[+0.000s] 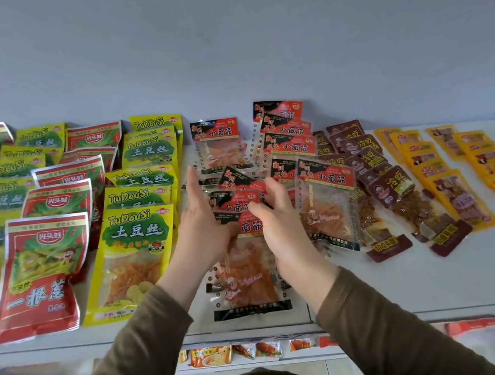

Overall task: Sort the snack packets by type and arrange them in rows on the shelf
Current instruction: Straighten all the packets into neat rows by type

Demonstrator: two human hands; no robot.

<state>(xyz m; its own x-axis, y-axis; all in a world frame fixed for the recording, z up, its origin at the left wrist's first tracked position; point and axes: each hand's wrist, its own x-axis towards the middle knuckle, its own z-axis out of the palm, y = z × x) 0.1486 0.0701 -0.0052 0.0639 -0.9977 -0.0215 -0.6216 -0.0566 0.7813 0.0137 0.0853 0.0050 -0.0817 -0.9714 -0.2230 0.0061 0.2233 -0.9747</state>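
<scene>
rows of snack packets [139, 228] mostly stood sorted on the shelf [408, 286]; my left hand [205, 220] and right hand [278, 218], fingers apart, squared the loose middle column.

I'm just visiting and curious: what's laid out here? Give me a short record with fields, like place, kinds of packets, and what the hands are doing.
place: white shelf against a pale wall
far left rows: red packets and yellow-green packets, in alternating rows
middle: clear packets with red-and-black headers, two overlapping rows
right: dark maroon packets, then orange-yellow packets
left hand: open, on the middle row's left side
right hand: fingers on the same row
below the shelf: more small packets
</scene>
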